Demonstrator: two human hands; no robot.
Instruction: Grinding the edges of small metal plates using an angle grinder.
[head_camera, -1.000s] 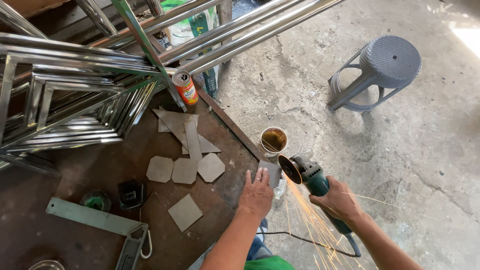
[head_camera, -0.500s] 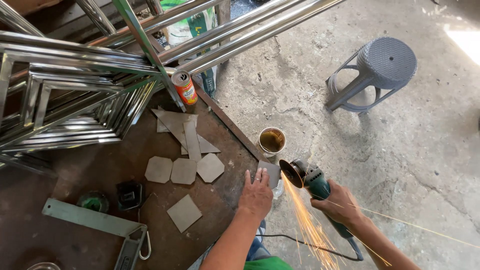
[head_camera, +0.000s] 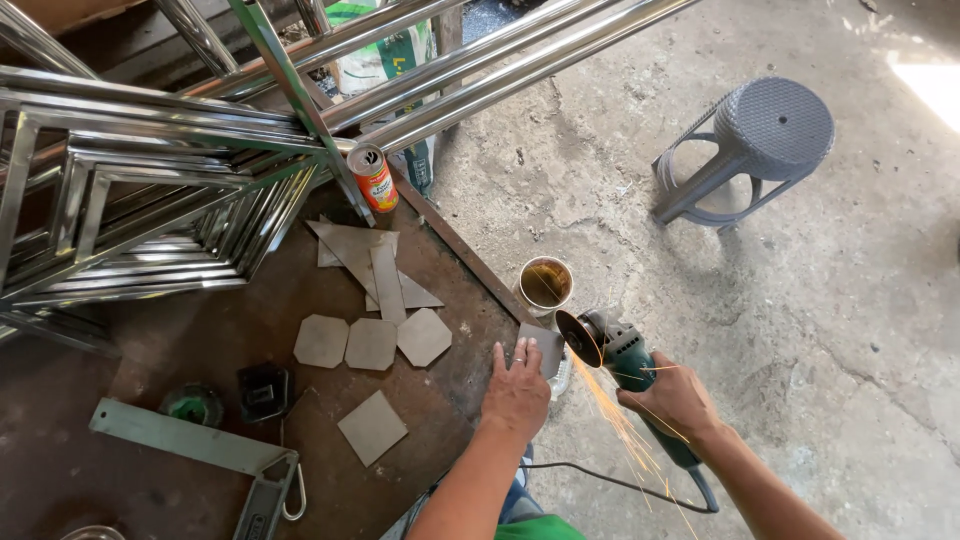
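My left hand (head_camera: 516, 392) presses flat on a small grey metal plate (head_camera: 545, 344) that juts over the right edge of the rusty brown worktable (head_camera: 180, 470). My right hand (head_camera: 672, 398) grips a green angle grinder (head_camera: 622, 358) beside the table. Its disc (head_camera: 575, 338) meets the plate's edge and sparks (head_camera: 620, 430) stream down towards me. The grinder's black cable (head_camera: 600, 480) trails under my arm.
Three trimmed plates (head_camera: 371, 341), a square one (head_camera: 372, 427) and offcuts (head_camera: 365, 258) lie on the table. An orange can (head_camera: 374, 178), steel frames (head_camera: 140, 200), a clamp (head_camera: 200, 450), an open tin (head_camera: 546, 284) and a grey stool (head_camera: 750, 150) are around.
The grinder has shifted slightly along the plate's edge and the spray of sparks has changed shape. My left hand stays pressed on the plate.
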